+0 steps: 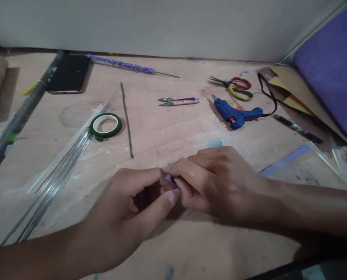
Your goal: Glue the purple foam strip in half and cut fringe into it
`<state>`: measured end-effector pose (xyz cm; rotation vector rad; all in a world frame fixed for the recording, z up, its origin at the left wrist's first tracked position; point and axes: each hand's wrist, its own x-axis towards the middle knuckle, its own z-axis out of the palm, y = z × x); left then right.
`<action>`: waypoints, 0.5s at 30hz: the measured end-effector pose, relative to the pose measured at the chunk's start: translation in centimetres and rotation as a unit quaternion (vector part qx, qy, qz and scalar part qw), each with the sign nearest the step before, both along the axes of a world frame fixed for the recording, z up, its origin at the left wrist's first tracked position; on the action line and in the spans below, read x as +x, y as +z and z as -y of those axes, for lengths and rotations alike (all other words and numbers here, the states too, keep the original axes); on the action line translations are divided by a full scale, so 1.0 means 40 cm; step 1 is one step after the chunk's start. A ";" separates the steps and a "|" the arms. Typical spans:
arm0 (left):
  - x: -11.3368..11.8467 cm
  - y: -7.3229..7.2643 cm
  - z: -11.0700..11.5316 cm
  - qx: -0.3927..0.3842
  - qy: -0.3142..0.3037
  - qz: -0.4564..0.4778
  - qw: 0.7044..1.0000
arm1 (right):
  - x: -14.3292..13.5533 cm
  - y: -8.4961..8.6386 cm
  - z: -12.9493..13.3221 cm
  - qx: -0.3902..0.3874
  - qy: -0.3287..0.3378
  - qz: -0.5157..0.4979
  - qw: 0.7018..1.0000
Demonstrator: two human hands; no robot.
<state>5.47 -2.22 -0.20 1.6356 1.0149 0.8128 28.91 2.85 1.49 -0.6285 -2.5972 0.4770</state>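
Note:
A small purple piece (171,180) shows between the fingertips of both hands, low in the middle of the view. My left hand (132,206) pinches it from the left, thumb and forefinger closed on it. From the right, the curled fingers of my right hand (214,181) press against the same piece, and they hide part of it. The two hands touch at the fingertips, just above the table. Beyond them lies a green-wrapped stem (127,120). A purple strip (286,160) lies on the table behind my right wrist.
Green tape (119,126) and metal wires (55,181) lie left. Beyond are a phone (68,74), a purple fuzzy stem (120,64), snips (179,102), scissors (231,84) and a blue glue gun (237,112). A pen (298,129) and clear sticks (331,163) lie right.

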 end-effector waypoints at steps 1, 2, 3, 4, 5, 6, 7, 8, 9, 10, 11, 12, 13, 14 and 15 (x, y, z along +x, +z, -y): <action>0.001 0.000 0.000 0.004 0.008 -0.002 1.000 | -0.002 0.000 0.002 -0.011 -0.008 0.003 1.000; 0.003 -0.001 -0.001 0.006 0.013 -0.004 1.000 | -0.005 0.000 0.004 -0.023 -0.016 0.007 1.000; 0.004 -0.002 -0.001 0.009 0.014 -0.003 1.000 | -0.007 0.000 0.006 -0.037 -0.022 0.012 0.999; 0.005 -0.004 -0.002 0.012 0.013 -0.003 1.000 | -0.008 0.000 0.007 -0.049 -0.028 0.015 0.998; 0.005 -0.005 -0.003 0.016 0.013 -0.004 1.000 | -0.010 0.000 0.008 -0.059 -0.035 0.020 0.997; 0.005 -0.006 -0.004 0.023 0.013 -0.005 1.000 | -0.011 0.001 0.008 -0.067 -0.043 0.028 0.996; 0.004 -0.007 -0.005 0.030 0.014 -0.008 0.999 | -0.011 0.002 0.007 -0.071 -0.050 0.037 0.995; 0.003 -0.008 -0.006 0.038 0.018 -0.012 0.999 | -0.011 0.004 0.006 -0.077 -0.055 0.048 0.994; 0.001 -0.009 -0.007 0.045 0.024 -0.018 0.999 | -0.011 0.006 0.005 -0.086 -0.057 0.058 0.993; -0.001 -0.010 -0.007 0.052 0.033 -0.028 0.998 | -0.010 0.008 0.003 -0.101 -0.057 0.067 0.991; -0.003 -0.010 -0.007 0.057 0.045 -0.040 0.997 | -0.010 0.012 0.002 -0.119 -0.053 0.076 0.989; -0.005 -0.010 -0.008 0.059 0.056 -0.054 0.995 | -0.009 0.016 0.000 -0.139 -0.047 0.081 0.986; -0.006 -0.009 -0.008 0.061 0.065 -0.066 0.994 | -0.008 0.020 -0.001 -0.158 -0.040 0.085 0.983; -0.007 -0.007 -0.009 0.062 0.070 -0.074 0.993 | -0.007 0.025 -0.003 -0.172 -0.030 0.087 0.981; -0.008 -0.004 -0.010 0.063 0.072 -0.077 0.992 | -0.006 0.029 -0.004 -0.180 -0.020 0.085 0.980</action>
